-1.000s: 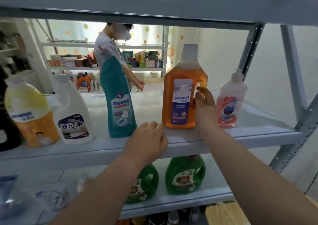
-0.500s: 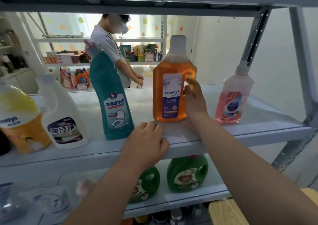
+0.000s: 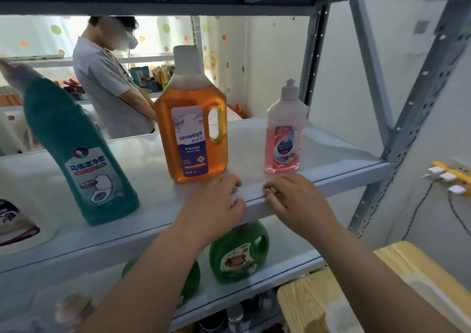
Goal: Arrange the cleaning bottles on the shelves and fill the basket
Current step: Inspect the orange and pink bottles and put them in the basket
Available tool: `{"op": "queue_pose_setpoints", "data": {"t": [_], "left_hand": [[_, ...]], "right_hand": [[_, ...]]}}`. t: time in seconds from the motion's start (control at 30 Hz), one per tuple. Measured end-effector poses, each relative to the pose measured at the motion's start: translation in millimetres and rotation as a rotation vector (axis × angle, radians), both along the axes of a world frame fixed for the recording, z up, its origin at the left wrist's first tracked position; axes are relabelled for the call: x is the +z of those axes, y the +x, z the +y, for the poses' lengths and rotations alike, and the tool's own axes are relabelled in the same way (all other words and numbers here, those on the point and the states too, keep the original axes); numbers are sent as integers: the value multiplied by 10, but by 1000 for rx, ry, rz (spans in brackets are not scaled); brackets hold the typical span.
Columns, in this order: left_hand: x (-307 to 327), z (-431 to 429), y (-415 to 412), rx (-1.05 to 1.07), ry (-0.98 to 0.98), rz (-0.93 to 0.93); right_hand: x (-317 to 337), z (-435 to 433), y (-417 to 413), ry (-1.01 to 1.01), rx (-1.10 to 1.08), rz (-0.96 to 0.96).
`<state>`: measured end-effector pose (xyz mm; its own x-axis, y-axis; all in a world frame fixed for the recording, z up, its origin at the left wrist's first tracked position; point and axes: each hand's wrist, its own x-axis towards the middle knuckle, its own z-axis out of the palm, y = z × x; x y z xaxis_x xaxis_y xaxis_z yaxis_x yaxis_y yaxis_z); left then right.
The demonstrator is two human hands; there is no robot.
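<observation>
Your left hand (image 3: 216, 205) and right hand (image 3: 293, 200) rest with curled fingers on the front edge of the shelf (image 3: 344, 179), holding nothing. The orange bottle (image 3: 191, 129) stands upright just behind the left one.

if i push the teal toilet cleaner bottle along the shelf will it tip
Probably tippy if pushed high: the teal bottle is tall and narrows upward to a bent neck. A low push likely slides it, since the base is broad and the shelf looks smooth. Its plastic is opaque, so weight is uncertain.
</observation>
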<state>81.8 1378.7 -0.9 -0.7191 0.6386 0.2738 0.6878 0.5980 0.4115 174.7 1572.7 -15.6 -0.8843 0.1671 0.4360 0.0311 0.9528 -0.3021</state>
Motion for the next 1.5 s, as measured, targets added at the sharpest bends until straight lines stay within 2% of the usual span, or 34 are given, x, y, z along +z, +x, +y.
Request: {"op": "queue_pose_setpoints", "data": {"t": [0.13,0.33,0.4,0.5,0.67,0.73,0.77,0.83,0.9,1.07,1.2,1.3,1.43,1.5], "left_hand": [[123,617,-156,60,171,-320],[287,1170,-263,97,580,-612],[278,1229,-265,81,626,-624],[261,1266,-257,49,579,-548],[294,1193,-111,40,578,-464],[328,1099,21,-5,572,-445],[345,1034,103,-37,593,-458],[366,854,294,-123,668,-527],[349,662,494,-227,738,-618],[-21,43,993,-320,749,-870],[-534,-504,1319,-205,715,-1059],[-907,-924,1550,-105,716,-1213],[-1295,-1462,1771,-30,719,-1332],[-1428,-1722,1818,-17,695,-1310]], "right_hand": [[18,580,-25,20,-179,13],[-97,915,-88,0,-260,59],[-147,923,-105,2,-265,90],[-186,943,-118,6,-276,102],[-114,890,-84,-42,-237,0],[-32,811,15,-218,-153,-40],[23,740,105,-400,-99,-21],[120,547,326,-768,-2,85],[201,350,546,-968,62,171],[-44,-271,1036,-1140,80,166],[-447,-881,1380,-1352,63,114],[-815,-1323,1574,-1415,-28,116],[-1200,-1804,1804,-1448,-59,-35],[-1293,-2026,1926,-1458,-33,-72]]}}
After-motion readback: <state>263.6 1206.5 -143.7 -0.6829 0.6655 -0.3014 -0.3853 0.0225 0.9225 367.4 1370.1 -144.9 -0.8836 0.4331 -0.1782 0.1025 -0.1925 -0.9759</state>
